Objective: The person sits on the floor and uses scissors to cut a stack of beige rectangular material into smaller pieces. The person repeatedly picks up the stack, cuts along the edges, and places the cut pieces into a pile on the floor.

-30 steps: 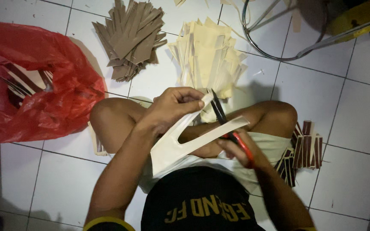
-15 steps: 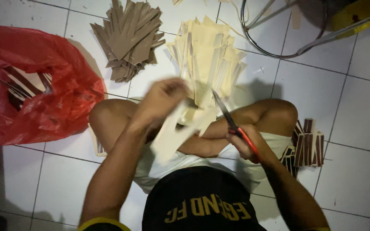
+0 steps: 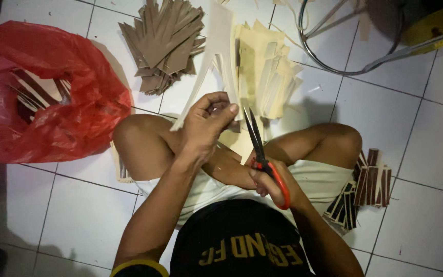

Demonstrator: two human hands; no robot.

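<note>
Head view: your left hand (image 3: 203, 131) pinches a pale card strip (image 3: 220, 56), fingers closed on its lower end; it stands up over the floor w/ two legs split apart. Right hand (image 3: 273, 182) is closed thru the red handles of the scissors (image 3: 256, 141), blades nearly shut, tips just beside the left thumb. Card looks light, thin, semi-stiff, prob bends or creases easily, so hold it low near the cut, not by the loose legs. Brown pile (image 3: 165, 43), cream pile (image 3: 265, 66) & red bag (image 3: 47, 87) lie on the tiles.
</note>
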